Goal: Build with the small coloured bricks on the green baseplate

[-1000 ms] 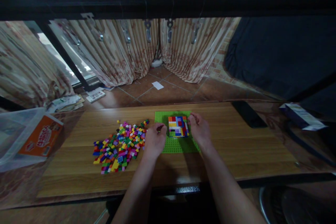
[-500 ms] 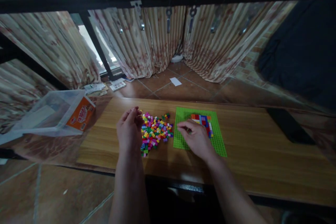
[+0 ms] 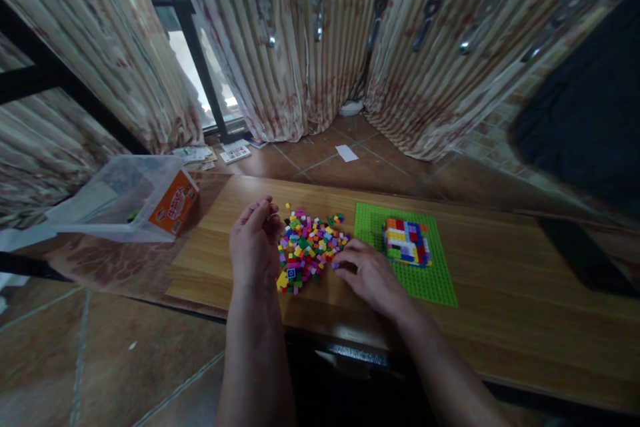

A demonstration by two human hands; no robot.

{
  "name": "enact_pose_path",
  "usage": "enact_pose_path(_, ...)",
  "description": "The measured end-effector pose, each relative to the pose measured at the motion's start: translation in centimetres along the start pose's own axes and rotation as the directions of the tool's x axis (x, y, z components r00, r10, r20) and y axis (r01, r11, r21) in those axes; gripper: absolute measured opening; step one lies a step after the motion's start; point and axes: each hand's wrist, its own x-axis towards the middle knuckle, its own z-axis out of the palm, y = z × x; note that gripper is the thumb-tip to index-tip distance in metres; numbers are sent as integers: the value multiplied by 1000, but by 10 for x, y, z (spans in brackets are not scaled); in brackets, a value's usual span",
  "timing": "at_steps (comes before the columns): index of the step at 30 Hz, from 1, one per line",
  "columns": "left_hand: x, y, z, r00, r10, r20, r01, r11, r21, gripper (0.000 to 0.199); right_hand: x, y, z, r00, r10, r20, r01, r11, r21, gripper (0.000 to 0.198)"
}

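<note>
A loose pile of small colourful toy bricks (image 3: 313,243) lies on the wooden tabletop. My left hand (image 3: 255,240) hovers at the pile's left edge, fingers curled in together; whatever they hold, if anything, is hidden. At the pile's right edge is my right hand (image 3: 373,277), its thumb and forefinger slightly apart around a purple brick, with no firm grip showing. To the right, a green baseplate (image 3: 435,287) bears a low block of joined bricks (image 3: 407,240) in red, white, blue and yellow. My right forearm passes in front of the baseplate's near side.
A clear plastic bin (image 3: 115,230) with an orange label stands left of the wooden board (image 3: 200,267). A dark flat object (image 3: 585,257) lies at the right end. Books (image 3: 235,152) and papers rest on the floor beyond, before striped curtains (image 3: 300,73).
My right hand has moved left off the baseplate to the brick pile, uncovering the joined bricks. My left hand keeps its place by the pile. The whole view has shifted a little.
</note>
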Motion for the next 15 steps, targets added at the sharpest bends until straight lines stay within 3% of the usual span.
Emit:
enact_pose_path(11, -1, -2, 8, 999, -44, -14, 45, 998, 43, 20, 8, -9, 5, 999, -42, -23, 38, 987, -155, 16)
enact_pose_path(15, -3, -4, 13, 998, -66, -21, 67, 996, 64, 14, 5, -8, -4, 992, -61, -109, 57, 997, -44, 18)
